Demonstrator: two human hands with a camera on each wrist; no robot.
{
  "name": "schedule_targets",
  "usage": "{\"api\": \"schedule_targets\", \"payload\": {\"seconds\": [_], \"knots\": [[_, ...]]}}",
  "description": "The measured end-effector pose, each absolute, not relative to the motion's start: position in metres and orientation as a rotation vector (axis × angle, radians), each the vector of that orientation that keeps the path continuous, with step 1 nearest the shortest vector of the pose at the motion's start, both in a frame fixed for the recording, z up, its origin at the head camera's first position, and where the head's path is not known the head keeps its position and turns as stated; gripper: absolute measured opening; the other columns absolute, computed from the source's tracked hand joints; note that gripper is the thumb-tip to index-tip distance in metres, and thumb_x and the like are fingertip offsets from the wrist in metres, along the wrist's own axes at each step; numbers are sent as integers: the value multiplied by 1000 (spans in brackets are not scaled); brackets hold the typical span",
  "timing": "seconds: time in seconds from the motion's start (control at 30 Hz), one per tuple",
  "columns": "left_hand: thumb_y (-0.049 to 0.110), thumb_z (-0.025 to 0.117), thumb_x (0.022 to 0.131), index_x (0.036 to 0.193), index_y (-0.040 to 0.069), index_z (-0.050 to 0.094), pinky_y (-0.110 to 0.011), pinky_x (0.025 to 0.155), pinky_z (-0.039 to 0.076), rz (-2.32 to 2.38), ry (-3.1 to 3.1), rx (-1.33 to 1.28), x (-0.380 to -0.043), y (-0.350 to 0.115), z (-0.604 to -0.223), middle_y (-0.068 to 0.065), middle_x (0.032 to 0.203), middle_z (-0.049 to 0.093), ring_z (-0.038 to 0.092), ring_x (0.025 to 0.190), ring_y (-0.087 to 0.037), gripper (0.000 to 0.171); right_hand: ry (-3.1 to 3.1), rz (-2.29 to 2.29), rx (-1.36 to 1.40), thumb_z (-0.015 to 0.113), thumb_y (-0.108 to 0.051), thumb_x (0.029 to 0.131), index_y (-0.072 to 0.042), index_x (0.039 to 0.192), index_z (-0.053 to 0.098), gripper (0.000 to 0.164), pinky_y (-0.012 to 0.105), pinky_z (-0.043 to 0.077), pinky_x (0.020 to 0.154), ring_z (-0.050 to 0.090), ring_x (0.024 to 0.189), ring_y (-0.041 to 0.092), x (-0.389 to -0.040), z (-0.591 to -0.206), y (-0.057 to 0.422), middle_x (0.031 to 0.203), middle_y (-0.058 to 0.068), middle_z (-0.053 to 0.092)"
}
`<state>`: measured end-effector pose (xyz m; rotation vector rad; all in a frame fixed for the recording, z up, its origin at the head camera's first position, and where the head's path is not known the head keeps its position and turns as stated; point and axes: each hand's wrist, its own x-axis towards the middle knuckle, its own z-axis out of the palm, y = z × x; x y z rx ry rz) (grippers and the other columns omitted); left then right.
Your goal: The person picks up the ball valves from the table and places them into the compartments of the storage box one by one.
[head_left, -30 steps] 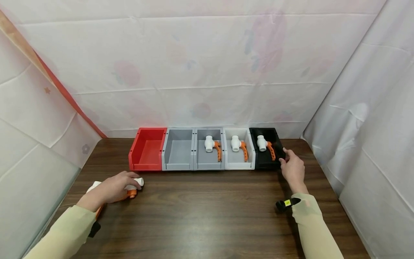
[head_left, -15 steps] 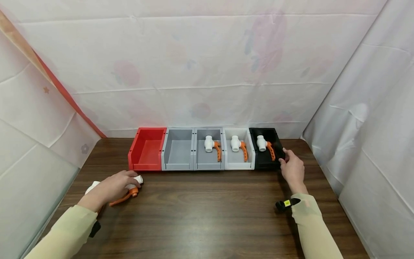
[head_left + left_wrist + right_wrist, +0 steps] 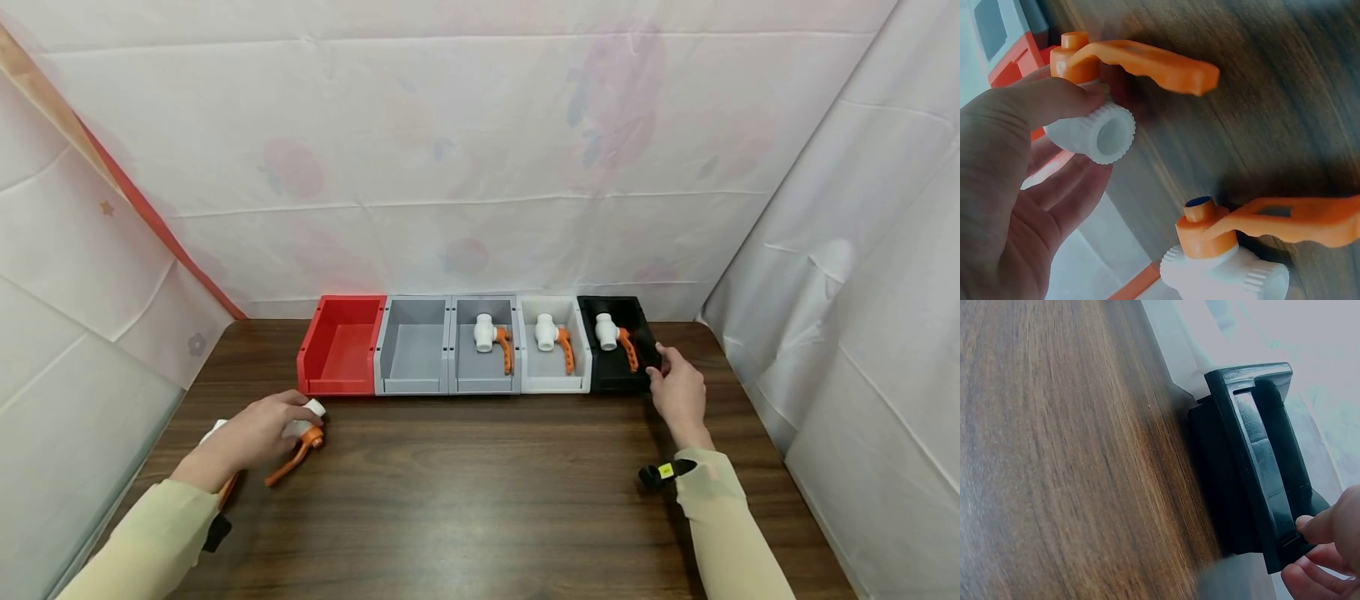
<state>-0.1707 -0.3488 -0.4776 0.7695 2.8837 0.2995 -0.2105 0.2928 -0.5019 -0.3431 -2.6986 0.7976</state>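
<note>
My left hand (image 3: 251, 437) pinches a white ball valve (image 3: 1088, 134) with an orange lever handle (image 3: 292, 462), thumb on one side and fingers on the other. In the left wrist view, its ribbed open end faces the camera. A second ball valve (image 3: 1210, 275) lies on the table close by, mostly hidden by the hand and wrist in the head view. My right hand (image 3: 678, 396) grips the front right corner of the black bin (image 3: 1260, 469) between thumb and fingers. Inside that bin rests another ball valve (image 3: 607, 332).
Left of the black bin, in one row, stand a white bin (image 3: 531, 382) and a grey bin (image 3: 465, 382), each with a ball valve, then a second grey bin (image 3: 412, 342) and a red bin (image 3: 342, 346). A white curtain (image 3: 480, 167) hangs behind the brown table (image 3: 480, 500).
My left hand has tilted the ball valve and shifted it slightly left and away from me. Its orange handle has swung into view, pointing down-left. The right hand stays put.
</note>
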Motion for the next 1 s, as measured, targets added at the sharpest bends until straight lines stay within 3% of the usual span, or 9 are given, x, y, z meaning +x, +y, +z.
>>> {"api": "schedule_targets", "payload": {"seconds": [0.27, 0.5, 1.0], "knots": [[6, 85, 76, 107, 20, 76, -53, 83, 54, 452, 2932, 657, -170, -342, -473, -18, 121, 60, 60, 104, -36, 35, -2691, 795, -337, 67, -11, 96, -8, 139, 57, 45, 54, 44, 71, 58, 80, 37, -209, -502, 293, 94, 17, 63], [8, 84, 78, 113, 16, 74, -60, 86, 51, 620, 2991, 530, -169, -328, -463, -23, 125, 59, 57, 108, -43, 37, -2707, 807, -350, 66, -12, 97, -8, 140, 55, 45, 51, 45, 67, 58, 79, 36, -210, -501, 292, 97, 17, 64], [12, 79, 81, 118, 9, 71, -54, 75, 54, 789, 3129, 364, -176, -292, -450, -23, 124, 57, 55, 103, -43, 38, -2696, 812, -364, 66, -12, 97, -10, 141, 55, 46, 51, 45, 67, 58, 78, 36, -209, -502, 291, 96, 17, 64]]}}
